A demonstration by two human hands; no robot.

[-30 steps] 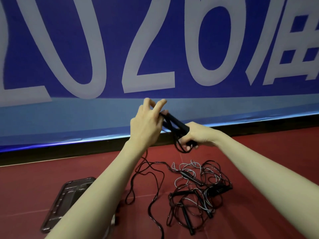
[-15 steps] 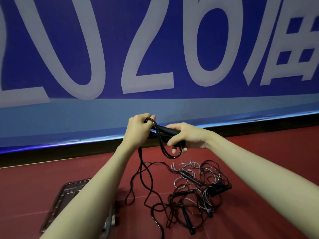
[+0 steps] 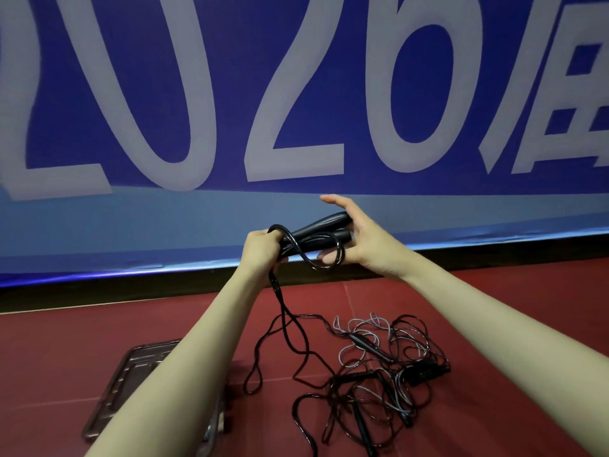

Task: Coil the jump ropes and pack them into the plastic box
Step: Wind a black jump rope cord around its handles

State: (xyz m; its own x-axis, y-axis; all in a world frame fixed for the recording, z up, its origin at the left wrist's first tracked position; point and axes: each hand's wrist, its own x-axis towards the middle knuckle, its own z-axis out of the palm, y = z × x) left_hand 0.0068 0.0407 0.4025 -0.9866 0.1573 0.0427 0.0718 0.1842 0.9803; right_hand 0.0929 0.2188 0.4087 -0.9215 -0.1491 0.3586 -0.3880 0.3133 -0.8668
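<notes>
Left hand [image 3: 263,247] grips the paired rope handles [image 3: 321,230], lying crosswise toward the spread right hand [image 3: 365,240], cord [image 3: 290,328] trailing floorward.

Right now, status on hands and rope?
Left hand grips two black handles and cord. Right hand open, fingers straight. Cord trails to tangled pile. Box behind left forearm.

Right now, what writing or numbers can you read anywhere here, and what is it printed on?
"2026": large pale digits on the blue banner along the wall; the first 2 is cut off at the left edge.
A blocky pale character at the banner's right edge is cut off, so unreadable.
No readable text on the jump-rope handles, the box or the floor.
</notes>
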